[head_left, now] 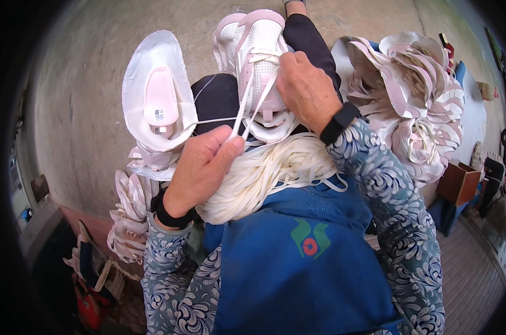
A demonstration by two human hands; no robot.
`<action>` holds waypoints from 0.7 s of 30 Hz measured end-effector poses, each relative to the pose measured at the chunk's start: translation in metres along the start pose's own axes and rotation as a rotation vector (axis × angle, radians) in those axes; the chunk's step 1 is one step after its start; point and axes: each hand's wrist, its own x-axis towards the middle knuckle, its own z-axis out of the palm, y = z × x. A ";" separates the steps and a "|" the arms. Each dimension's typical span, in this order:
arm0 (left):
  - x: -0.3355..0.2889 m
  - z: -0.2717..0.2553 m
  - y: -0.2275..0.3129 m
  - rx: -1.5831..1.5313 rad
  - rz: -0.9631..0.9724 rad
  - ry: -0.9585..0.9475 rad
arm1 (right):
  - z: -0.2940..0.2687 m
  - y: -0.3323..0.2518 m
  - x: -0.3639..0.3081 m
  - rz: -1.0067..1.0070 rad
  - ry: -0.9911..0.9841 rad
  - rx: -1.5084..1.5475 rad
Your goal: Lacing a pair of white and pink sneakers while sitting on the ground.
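Observation:
A white and pink shoe upper [267,39] rests on my lap with its toe pointing away. White shoelace [246,103] is threaded across its far eyelets, and two strands run down toward me. My left hand [208,162] is closed, pinching these strands between thumb and fingers just left of the upper's heel opening. Curled over the right edge of the upper, near the laced eyelets, is my right hand [309,86]; its fingertips are partly hidden. A thick bundle of loose cream laces [281,167] lies across my lap below both hands.
Left of my knee sits another upper [159,95] with a pink insole-shaped piece inside. A large pile of uppers [404,95] stands at the right, beside a brown box [458,183]. More uppers [130,218] are stacked at the lower left. A blue apron [297,279] covers my lap.

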 end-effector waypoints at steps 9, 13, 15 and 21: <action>0.001 0.003 0.025 0.141 0.063 -0.032 | -0.026 0.000 -0.014 0.027 -0.110 0.388; 0.001 0.031 0.031 0.283 0.231 -0.141 | -0.047 -0.019 -0.025 0.561 -0.745 1.135; 0.006 0.038 0.031 0.412 0.302 -0.174 | -0.042 -0.025 -0.024 0.673 -0.739 1.323; 0.062 0.012 0.035 0.307 0.292 0.380 | -0.031 -0.015 -0.027 0.579 -0.549 1.361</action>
